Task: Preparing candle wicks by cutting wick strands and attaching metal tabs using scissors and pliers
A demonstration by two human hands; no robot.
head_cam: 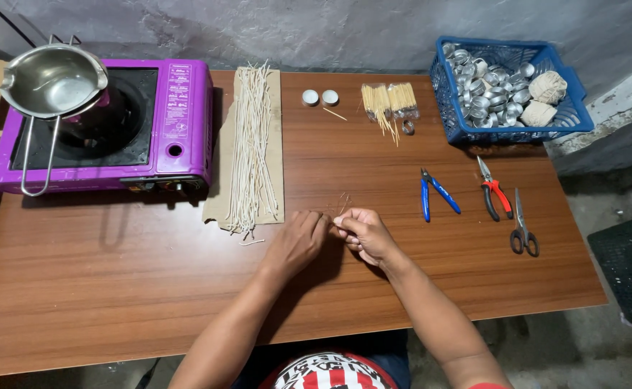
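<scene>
My left hand (296, 241) and my right hand (363, 234) meet at the middle of the brown wooden table (114, 288), fingertips pinched together on something small and thin that I cannot make out. Just left of them lies a cardboard sheet (276, 144) covered with several long white wicks (251, 144). One loose wick piece (252, 242) lies by my left hand.
A purple portable stove (179, 122) with a steel pot (53, 79) stands at the far left. Two small white tealights (319, 96), bundled sticks (389, 101), blue pliers (435, 193), red pliers (496, 191), scissors (523, 227) and a blue basket (507, 133) of metal cups and twine balls sit to the right.
</scene>
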